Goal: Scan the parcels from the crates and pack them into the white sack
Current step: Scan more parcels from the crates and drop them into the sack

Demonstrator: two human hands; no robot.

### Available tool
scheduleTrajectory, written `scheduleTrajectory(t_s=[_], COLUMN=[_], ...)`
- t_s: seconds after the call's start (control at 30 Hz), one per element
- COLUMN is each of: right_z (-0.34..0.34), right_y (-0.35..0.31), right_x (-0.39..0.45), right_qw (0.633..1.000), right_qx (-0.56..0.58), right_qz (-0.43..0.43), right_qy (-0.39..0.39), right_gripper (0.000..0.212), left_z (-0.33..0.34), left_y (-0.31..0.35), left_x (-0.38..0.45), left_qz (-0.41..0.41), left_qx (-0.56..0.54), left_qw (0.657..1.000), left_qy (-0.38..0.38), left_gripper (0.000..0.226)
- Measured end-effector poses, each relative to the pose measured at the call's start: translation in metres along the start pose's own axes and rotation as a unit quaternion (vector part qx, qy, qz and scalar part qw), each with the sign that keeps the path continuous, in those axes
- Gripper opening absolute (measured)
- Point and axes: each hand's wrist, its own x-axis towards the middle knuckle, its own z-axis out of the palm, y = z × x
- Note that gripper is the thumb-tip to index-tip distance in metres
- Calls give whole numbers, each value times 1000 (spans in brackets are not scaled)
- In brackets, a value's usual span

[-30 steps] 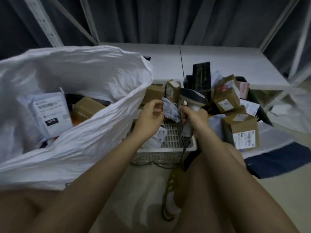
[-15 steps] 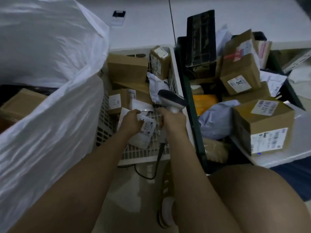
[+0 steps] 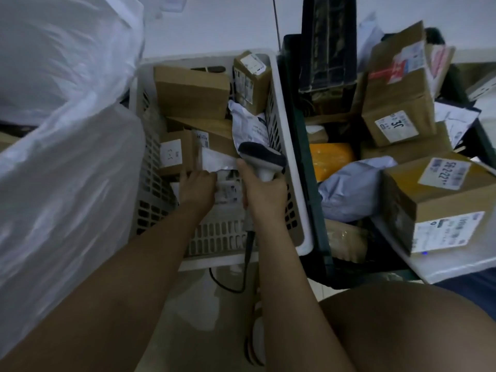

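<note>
Both hands work low inside the white crate (image 3: 281, 146). The right hand (image 3: 264, 194) is wrapped around the grip of a handheld scanner (image 3: 261, 157), head pointing forward and down over the parcels, cable trailing out below the crate's near wall; held this way, the beam likely falls on whatever the other hand offers up. The left hand (image 3: 197, 187) has its fingers closed on a small white mailer (image 3: 218, 163) lying at the near end of the crate, touching the scanner hand, probably pulling its label into the scanner's line. Brown boxes (image 3: 192, 91) fill the far end of the same crate, not yet handled. The white sack (image 3: 61, 167) stands open just left of the crate, pressed against its wall, close enough for a short drop once a parcel is read. A dark crate (image 3: 308, 167) to the right holds more boxes and a grey poly bag (image 3: 351, 189), waiting.
</note>
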Motion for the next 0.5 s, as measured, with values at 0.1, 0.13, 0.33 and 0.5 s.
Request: scheduleTrajectory(t_s=[0.1,0.13,0.33,0.5], right_z=[-1,-2,-20,-49], right_y=[-6,-10,-30,-54], right_x=[-20,-29,-86,-145], right_qw=[999,998,995,988], right_qx=[-17,-20,-18,3], right_qz=[-42,-54,-102,-152], right_qy=[8,3,-13,0], right_gripper=[70,70,83,81], left_z=[-18,-28,-92,-152], left_y=[-5,-4,1,7], left_x=[-18,-26,-94,-167], left_qz=[-61,-82,-85,-42], left_qx=[-99,-154,-343,-389], left_qw=[992,983,924,892], left_qy=[51,64,145,228], left_gripper=[12,13,13,17])
